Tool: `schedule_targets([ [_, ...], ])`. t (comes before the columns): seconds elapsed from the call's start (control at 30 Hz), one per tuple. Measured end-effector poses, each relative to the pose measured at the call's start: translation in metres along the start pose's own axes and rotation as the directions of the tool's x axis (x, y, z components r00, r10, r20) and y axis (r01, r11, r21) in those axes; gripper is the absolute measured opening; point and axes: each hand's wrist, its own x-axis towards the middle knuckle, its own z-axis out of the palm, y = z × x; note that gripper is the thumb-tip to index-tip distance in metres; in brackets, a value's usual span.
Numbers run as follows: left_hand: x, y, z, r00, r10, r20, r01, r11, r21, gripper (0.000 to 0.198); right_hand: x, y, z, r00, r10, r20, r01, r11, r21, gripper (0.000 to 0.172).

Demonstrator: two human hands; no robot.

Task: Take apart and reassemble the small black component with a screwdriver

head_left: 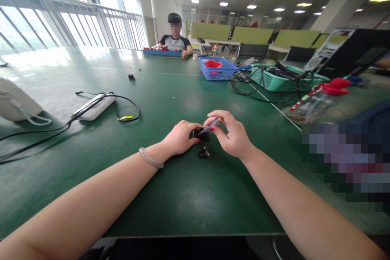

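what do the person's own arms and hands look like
The left hand and right hand are gloveless, and no sleeves show on the forearms. A smooth, pale grey bangle rings the left wrist; the right wrist is bare. The thumbnails look red.

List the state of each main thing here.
Left hand: closed on black block
Right hand: closed on screwdriver
Screwdriver: slanted, tip at the block
Black block: held
Pronged black piece: lying loose
Blue basket: upright, red container inside
Green basket: upright, black items inside
Bottle: red lid on
White box: black cable across it
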Motion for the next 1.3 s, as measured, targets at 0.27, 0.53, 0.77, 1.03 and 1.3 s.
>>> schedule_targets([
  [0.27, 0.0, 0.001, -0.001, 1.0, -0.026, 0.009, 0.026, 0.999, -0.023, 0.042, -0.003, 0.014, -0.004, 0.986, 0.049, -0.158, -0.047, 0.999, 0.014, 0.022],
  [0.53, -0.002, 0.007, -0.003, 1.0, -0.023, 0.012, 0.023, 0.998, -0.053, 0.05, 0.0, 0.033, -0.005, 0.967, 0.212, -0.138, -0.212, 0.977, 0.015, 0.019],
  [0.77, -0.003, 0.016, -0.008, 0.994, -0.002, -0.11, -0.006, 0.998, -0.07, 0.043, 0.001, 0.058, -0.008, 0.849, 0.373, -0.373, -0.267, 0.914, 0.307, 0.021],
  [1.03, -0.002, -0.001, 0.0, 0.971, -0.161, -0.179, 0.178, 0.981, 0.082, 0.048, -0.004, 0.099, -0.023, 0.598, 0.567, -0.567, -0.333, 0.819, 0.467, 0.026],
  [1.3, -0.006, 0.003, -0.001, 0.958, -0.257, -0.127, 0.282, 0.927, 0.247, 0.037, -0.004, 0.092, -0.018, 0.671, 0.543, -0.505, -0.357, 0.833, 0.422, 0.029],
])
